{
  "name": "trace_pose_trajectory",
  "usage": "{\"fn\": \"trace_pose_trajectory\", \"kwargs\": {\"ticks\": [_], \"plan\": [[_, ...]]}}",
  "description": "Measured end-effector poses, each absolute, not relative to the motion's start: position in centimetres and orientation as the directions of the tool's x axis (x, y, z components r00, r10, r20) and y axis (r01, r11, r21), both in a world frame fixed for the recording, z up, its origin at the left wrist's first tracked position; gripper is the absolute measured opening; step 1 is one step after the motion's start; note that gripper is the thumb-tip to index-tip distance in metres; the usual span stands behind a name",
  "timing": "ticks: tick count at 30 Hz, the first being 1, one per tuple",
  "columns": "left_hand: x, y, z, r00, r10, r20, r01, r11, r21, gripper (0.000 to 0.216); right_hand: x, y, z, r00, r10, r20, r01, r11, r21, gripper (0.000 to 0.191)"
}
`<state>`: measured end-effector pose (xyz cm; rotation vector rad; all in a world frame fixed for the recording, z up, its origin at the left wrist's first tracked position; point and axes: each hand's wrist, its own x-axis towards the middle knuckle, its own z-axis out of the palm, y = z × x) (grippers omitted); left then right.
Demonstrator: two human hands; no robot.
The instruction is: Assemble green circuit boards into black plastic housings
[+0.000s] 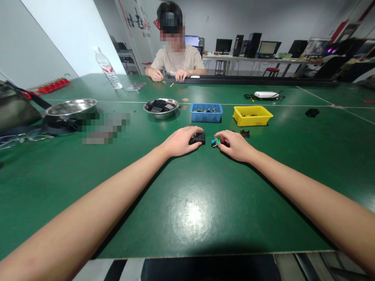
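My left hand (180, 141) rests on the green table (190, 203) with its fingers closed on a small black plastic part (200, 137). Just to the right, my right hand (235, 144) pinches a small green circuit board with a blue piece (216, 142). The two hands are close together, a few centimetres apart. Another small black part (245, 133) lies on the table just behind my right hand.
Behind my hands stand a steel bowl of black parts (161, 107), a blue bin (206, 112) and a yellow bin (252, 115). A second steel bowl (71, 107), a dark bag and a water bottle (107, 70) are at left. A person sits working opposite.
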<state>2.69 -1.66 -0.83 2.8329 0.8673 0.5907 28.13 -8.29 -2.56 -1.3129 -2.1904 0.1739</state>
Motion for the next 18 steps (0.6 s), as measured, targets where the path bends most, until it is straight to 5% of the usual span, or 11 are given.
{"fn": "trace_pose_trajectory", "kwargs": {"ticks": [7, 18], "plan": [[2.71, -1.26, -1.11, 0.778, 0.555, 0.295, 0.515, -0.832, 0.207, 0.05, 28.21, -8.28, -2.53, -0.355, 0.851, 0.387, 0.754, 0.505, -0.42, 0.041], [2.78, -0.94, -1.38, 0.758, 0.602, 0.25, 0.565, -0.798, 0.21, 0.047, 28.12, -8.27, -2.38, -0.403, 0.847, 0.346, 0.791, 0.513, -0.333, 0.013]]}}
